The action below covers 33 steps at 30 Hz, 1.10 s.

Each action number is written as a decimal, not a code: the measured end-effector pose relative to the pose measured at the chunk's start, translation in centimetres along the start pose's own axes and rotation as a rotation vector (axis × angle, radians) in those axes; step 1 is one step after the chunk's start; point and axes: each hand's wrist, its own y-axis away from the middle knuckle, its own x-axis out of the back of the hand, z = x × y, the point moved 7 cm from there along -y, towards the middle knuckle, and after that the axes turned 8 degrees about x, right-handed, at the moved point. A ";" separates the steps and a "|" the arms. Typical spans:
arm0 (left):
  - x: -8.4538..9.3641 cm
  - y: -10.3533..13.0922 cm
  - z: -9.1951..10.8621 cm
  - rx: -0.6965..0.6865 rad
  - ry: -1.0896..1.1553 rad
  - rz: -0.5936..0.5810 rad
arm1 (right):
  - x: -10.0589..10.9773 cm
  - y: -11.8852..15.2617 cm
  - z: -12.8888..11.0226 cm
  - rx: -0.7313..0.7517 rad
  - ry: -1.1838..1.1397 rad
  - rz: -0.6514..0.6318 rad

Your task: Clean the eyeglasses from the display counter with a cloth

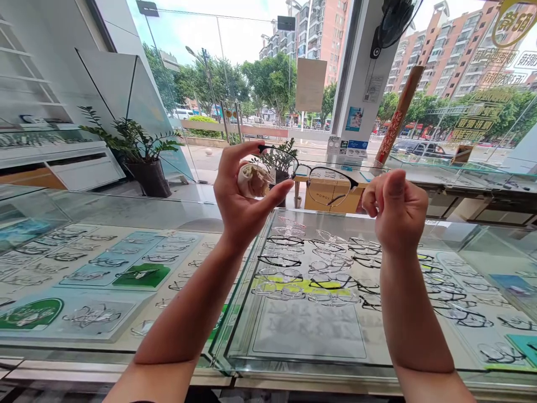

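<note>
A pair of eyeglasses (pixel 330 186) with dark upper rims and clear lenses is raised above the glass counter. My left hand (pixel 241 196) grips its left end, index finger at the upper corner and thumb by the lower rim near the bridge. A crumpled off-white cloth (pixel 254 180) is tucked in the same palm. Just off the right end of the frame is my right hand (pixel 398 210), its fingers curled and thumb up. Whatever its fingers may hold is hidden.
Below my arms stands a glass display counter (pixel 308 330) holding rows of spectacle frames. A second glass case (pixel 168 210) adjoins it on the left. Beyond are a potted plant (pixel 149 173), a cardboard box (pixel 325 196) and large windows onto a street.
</note>
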 end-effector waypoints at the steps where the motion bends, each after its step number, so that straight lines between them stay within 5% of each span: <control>1: 0.1 0.0 -0.1 0.002 0.003 0.011 | 0.2 -0.1 -0.4 0.036 0.036 0.014; 4: 0.3 0.2 0.0 -0.006 -0.018 0.059 | 0.1 -0.2 -1.7 0.127 0.217 -0.012; 10: -0.2 1.0 0.9 0.023 -0.174 0.128 | -1.8 0.7 -2.2 0.077 0.499 -0.165; 21: -0.6 1.6 0.8 0.096 -0.223 0.172 | -2.1 1.2 -1.4 0.025 0.507 -0.110; 29: -1.0 1.1 0.5 0.214 -0.168 0.005 | -1.4 1.1 -0.8 0.010 0.495 -0.049; 33: -0.9 1.0 0.5 0.184 -0.182 0.021 | -1.3 1.2 -0.1 -0.036 0.442 -0.032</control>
